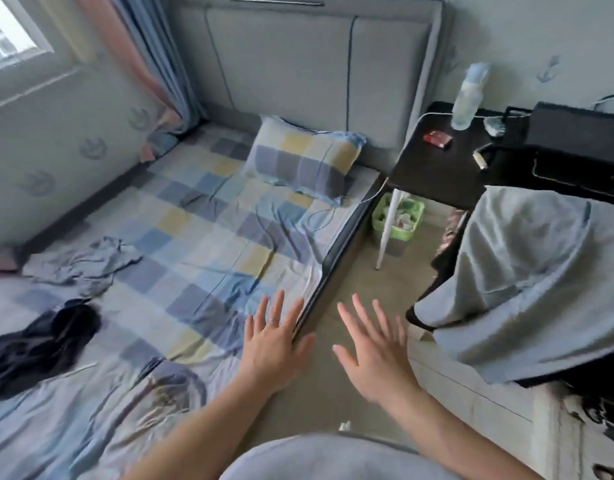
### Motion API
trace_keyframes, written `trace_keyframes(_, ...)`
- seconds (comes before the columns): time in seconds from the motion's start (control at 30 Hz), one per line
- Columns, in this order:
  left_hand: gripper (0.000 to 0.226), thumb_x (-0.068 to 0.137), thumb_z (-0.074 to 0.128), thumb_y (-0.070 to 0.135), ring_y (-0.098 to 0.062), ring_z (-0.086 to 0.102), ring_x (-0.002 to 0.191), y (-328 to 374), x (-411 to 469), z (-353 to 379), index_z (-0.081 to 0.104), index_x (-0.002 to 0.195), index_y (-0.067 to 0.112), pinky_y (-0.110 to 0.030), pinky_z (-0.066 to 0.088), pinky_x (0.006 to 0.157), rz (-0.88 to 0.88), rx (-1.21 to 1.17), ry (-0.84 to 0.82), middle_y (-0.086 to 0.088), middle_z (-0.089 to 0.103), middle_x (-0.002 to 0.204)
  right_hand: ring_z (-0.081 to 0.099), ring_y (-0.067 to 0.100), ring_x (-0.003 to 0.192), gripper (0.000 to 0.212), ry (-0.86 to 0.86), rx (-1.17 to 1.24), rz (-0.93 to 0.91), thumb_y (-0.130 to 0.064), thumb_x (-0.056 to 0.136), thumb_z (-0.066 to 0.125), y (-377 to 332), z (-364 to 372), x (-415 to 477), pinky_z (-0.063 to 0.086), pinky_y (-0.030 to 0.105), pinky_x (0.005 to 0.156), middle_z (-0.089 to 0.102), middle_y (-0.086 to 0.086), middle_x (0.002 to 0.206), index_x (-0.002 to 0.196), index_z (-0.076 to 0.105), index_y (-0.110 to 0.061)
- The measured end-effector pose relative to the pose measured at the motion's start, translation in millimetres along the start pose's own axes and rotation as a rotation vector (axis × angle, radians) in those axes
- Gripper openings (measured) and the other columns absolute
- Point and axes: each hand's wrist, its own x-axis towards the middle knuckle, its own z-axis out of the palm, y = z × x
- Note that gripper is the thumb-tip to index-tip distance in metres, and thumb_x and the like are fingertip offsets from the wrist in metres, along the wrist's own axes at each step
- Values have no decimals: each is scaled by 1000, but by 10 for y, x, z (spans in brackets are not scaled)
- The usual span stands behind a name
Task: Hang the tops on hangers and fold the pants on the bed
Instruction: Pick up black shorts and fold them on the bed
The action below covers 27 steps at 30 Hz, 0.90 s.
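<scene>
Dark garment (39,344) and grey garment (80,265) lie crumpled on the bed (212,216).
My left grip (274,344) and right grip (375,351) hover, fingers spread, holding nothing.

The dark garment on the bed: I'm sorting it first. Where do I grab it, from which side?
Grip the raised, bunched end of the dark garment, toward the middle of the bed, reaching in from its right with the left hand, the nearer one. It lies crumpled, no waistband or collar showing, so lifting that hump likely lets it hang out.
</scene>
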Motion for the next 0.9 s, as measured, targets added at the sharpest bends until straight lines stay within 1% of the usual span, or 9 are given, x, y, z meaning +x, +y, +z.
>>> trace_keyframes(0.13, 86, 76, -1, 80, -22, -17, 153, -1109, -598, -59, 1, 155, 48, -47, -2, 123, -149, -30, 34, 10, -13, 166, -16, 21, 153, 66, -53, -22, -141, -57, 100, 31, -958, 419, 123, -9, 54, 120, -14, -15, 165, 157, 1, -42)
trace_keyframes(0.3, 88, 74, 2, 80, -22, -10, 154, -2307, -1346, -64, 9, 156, 48, -47, 4, 124, -355, -91, 74, 8, -4, 168, -21, 17, 151, 67, -136, -37, -252, -58, 100, 29, -2110, 999, 210, -11, 52, 120, -19, -17, 163, 157, -3, -43)
trace_keyframes(0.4, 89, 74, 3, 79, -22, -8, 154, -2839, -1757, -78, 12, 156, 46, -47, 5, 124, -475, -144, 96, 7, -2, 168, -18, 18, 152, 69, -189, -60, -314, -60, 96, 26, -2686, 1247, 196, -9, 51, 120, -19, -16, 164, 156, -6, -44)
trace_keyframes(0.5, 89, 73, 1, 79, -21, -8, 154, -3241, -2064, -120, 12, 155, 47, -46, 6, 123, -591, -187, 120, 9, -4, 167, -20, 17, 151, 69, -243, -96, -391, -59, 100, 30, -3146, 1407, 202, -9, 52, 120, -25, -18, 160, 155, -9, -44)
trace_keyframes(0.63, 93, 71, -1, 81, -22, -10, 154, -3627, -2215, -141, 10, 156, 46, -46, 6, 123, -708, -266, 144, 7, -3, 168, -22, 18, 151, 70, -298, -165, -488, -63, 95, 20, -3581, 1585, 349, -12, 51, 119, -22, -15, 163, 154, -14, -45)
trace_keyframes(0.67, 92, 72, 0, 81, -23, -10, 154, -3707, -2219, -129, 10, 156, 46, -47, 6, 123, -730, -287, 154, 6, -3, 168, -21, 18, 151, 69, -309, -173, -510, -62, 97, 22, -3668, 1627, 415, -13, 52, 119, -21, -14, 164, 154, -12, -44)
trace_keyframes(0.77, 81, 83, 15, 81, -24, -9, 154, -3922, -2164, -89, 10, 156, 46, -47, 6, 123, -784, -325, 146, 5, -2, 168, -20, 19, 152, 68, -348, -170, -569, -58, 101, 31, -3927, 1701, 649, -13, 53, 119, -16, -14, 165, 155, -7, -44)
trace_keyframes(0.83, 70, 94, 28, 72, -24, -9, 154, -4040, -2067, -93, 11, 156, 46, -48, 7, 123, -823, -357, 148, 5, -3, 168, -18, 19, 152, 68, -352, -178, -609, -57, 101, 31, -4078, 1733, 841, -12, 53, 119, -15, -15, 165, 155, -6, -44)
trace_keyframes(0.9, 66, 97, 32, 67, -24, -9, 154, -4136, -1945, -147, 13, 156, 46, -48, 8, 123, -863, -378, 154, 5, -2, 168, -17, 19, 152, 68, -371, -198, -638, -57, 101, 33, -4220, 1729, 1065, -11, 53, 119, -13, -15, 165, 156, -3, -43)
